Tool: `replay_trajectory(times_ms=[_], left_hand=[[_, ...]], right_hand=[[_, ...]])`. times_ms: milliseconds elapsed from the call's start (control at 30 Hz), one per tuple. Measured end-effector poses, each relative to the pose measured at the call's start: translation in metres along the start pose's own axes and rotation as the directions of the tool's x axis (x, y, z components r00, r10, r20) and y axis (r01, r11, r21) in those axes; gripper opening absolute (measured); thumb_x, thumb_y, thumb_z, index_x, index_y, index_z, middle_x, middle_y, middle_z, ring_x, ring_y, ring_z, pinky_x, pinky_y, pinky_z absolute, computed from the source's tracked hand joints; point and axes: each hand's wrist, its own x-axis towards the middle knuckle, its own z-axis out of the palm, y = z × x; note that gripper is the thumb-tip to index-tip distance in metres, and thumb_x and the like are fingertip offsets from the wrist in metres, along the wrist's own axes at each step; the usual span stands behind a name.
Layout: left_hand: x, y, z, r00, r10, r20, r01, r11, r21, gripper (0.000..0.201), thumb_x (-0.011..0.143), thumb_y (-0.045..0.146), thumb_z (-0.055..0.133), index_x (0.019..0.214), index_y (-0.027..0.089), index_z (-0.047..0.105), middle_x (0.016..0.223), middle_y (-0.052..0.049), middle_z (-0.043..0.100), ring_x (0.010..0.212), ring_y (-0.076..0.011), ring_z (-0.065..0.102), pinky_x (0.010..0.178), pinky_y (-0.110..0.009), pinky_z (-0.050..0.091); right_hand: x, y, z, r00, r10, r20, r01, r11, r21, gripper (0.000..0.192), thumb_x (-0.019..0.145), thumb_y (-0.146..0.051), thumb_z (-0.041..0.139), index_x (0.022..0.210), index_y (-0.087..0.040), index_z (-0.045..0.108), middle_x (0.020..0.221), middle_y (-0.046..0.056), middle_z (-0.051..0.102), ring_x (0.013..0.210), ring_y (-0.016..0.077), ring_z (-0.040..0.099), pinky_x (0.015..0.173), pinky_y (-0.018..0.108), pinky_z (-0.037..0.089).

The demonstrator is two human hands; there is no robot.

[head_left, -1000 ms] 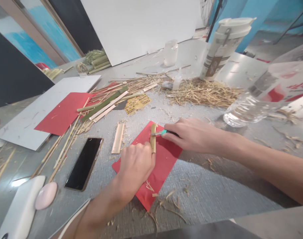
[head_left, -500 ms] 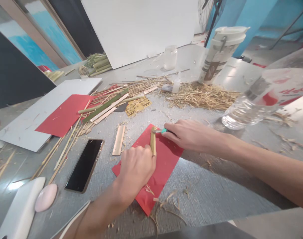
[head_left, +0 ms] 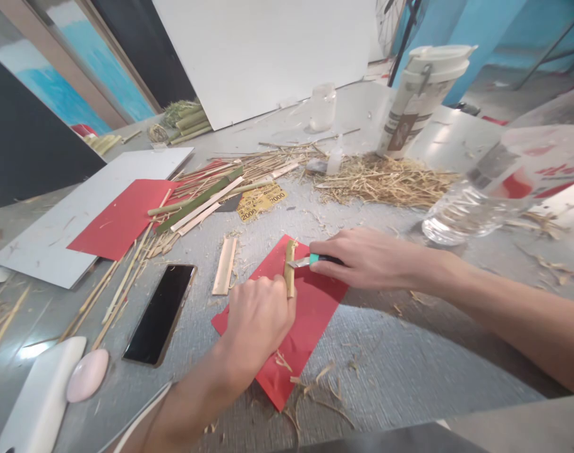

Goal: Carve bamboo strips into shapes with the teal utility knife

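The bamboo stick (head_left: 289,267) looks woody, pale green and dull, lying on matt red paper (head_left: 310,308); the knife (head_left: 310,260) has a bright metal blade and a teal plastic handle. The worktop (head_left: 410,365) is grey with a fine rough weave, strewn with dry, fibrous straw (head_left: 386,179). The phone (head_left: 160,313) shows glossy black glass, the bottle (head_left: 495,189) clear plastic.

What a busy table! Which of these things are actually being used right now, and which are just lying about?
In use:
left hand, gripping the bamboo piece
right hand, holding the teal-handled knife with its blade at the bamboo
red paper underneath

Lying about:
phone
flat bamboo strip
straw pile
tumbler
plastic bottle
small jar
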Motion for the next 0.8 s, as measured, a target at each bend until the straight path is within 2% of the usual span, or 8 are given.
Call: replay_trajectory(times_ms=[167,267,333,433,500,633,800], left_hand=[[-0.001,0.000,0.001,1.000,0.019,0.018,-0.019,1.000,-0.006,0.045,0.106,0.027,0.034,0.082,0.019,0.071,0.072,-0.014,0.075,0.067,-0.0294,0.073,0.055,-0.036,0.028],[-0.003,-0.001,0.002,1.000,0.024,0.003,-0.024,1.000,-0.017,0.048,0.107,0.028,0.032,0.080,0.019,0.071,0.071,-0.013,0.075,0.066,-0.0290,0.072,0.055,-0.036,0.027],[-0.003,-0.001,0.004,1.000,0.026,-0.015,-0.026,0.999,-0.019,0.050,0.107,0.029,0.031,0.079,0.020,0.072,0.070,-0.013,0.074,0.065,-0.0289,0.072,0.055,-0.036,0.025],[-0.003,-0.002,0.005,0.999,0.022,-0.029,-0.023,0.999,-0.027,0.053,0.108,0.030,0.030,0.076,0.021,0.071,0.067,-0.012,0.073,0.063,-0.0287,0.071,0.054,-0.037,0.023],[-0.003,-0.002,0.005,0.999,0.017,-0.032,-0.018,0.999,-0.038,0.055,0.108,0.031,0.030,0.075,0.021,0.072,0.066,-0.012,0.073,0.063,-0.0283,0.070,0.054,-0.037,0.023],[-0.001,-0.002,0.003,0.999,0.011,-0.034,-0.013,0.999,-0.042,0.054,0.107,0.030,0.031,0.076,0.020,0.074,0.069,-0.013,0.074,0.065,-0.0291,0.072,0.055,-0.038,0.023],[0.002,-0.001,-0.001,1.000,-0.007,0.000,0.007,1.000,-0.026,0.055,0.108,0.032,0.031,0.080,0.019,0.077,0.072,-0.015,0.076,0.067,-0.0286,0.073,0.056,-0.037,0.027]], right_hand=[[0.005,-0.003,0.007,0.991,0.122,-0.045,-0.126,0.989,-0.077,0.046,0.113,-0.052,0.035,0.095,-0.023,0.065,0.071,0.005,0.064,0.059,0.0175,0.048,0.060,0.034,0.019],[0.007,-0.004,0.007,0.982,0.175,-0.064,-0.181,0.979,-0.097,0.049,0.113,-0.054,0.033,0.092,-0.022,0.064,0.070,0.006,0.064,0.057,0.0171,0.045,0.060,0.034,0.018],[0.007,-0.004,0.003,0.990,0.137,-0.038,-0.139,0.989,-0.054,0.048,0.112,-0.053,0.036,0.091,-0.022,0.065,0.069,0.005,0.064,0.058,0.0169,0.047,0.060,0.034,0.020],[0.004,-0.002,-0.004,0.999,-0.009,0.035,0.007,0.997,0.071,0.042,0.112,-0.051,0.040,0.095,-0.023,0.066,0.069,0.003,0.065,0.059,0.0162,0.050,0.062,0.032,0.025],[0.002,-0.001,-0.006,0.998,-0.040,0.039,0.035,0.993,0.109,0.040,0.112,-0.050,0.041,0.096,-0.023,0.066,0.069,0.002,0.064,0.060,0.0159,0.051,0.062,0.032,0.026],[0.002,-0.003,-0.001,0.998,0.067,-0.005,-0.066,0.995,0.072,0.046,0.111,-0.054,0.039,0.088,-0.022,0.063,0.067,0.002,0.062,0.059,0.0159,0.048,0.062,0.032,0.025],[0.004,-0.008,0.005,0.989,0.142,-0.032,-0.141,0.990,0.033,0.048,0.111,-0.056,0.037,0.090,-0.023,0.064,0.068,0.004,0.062,0.060,0.0166,0.049,0.061,0.033,0.023]])
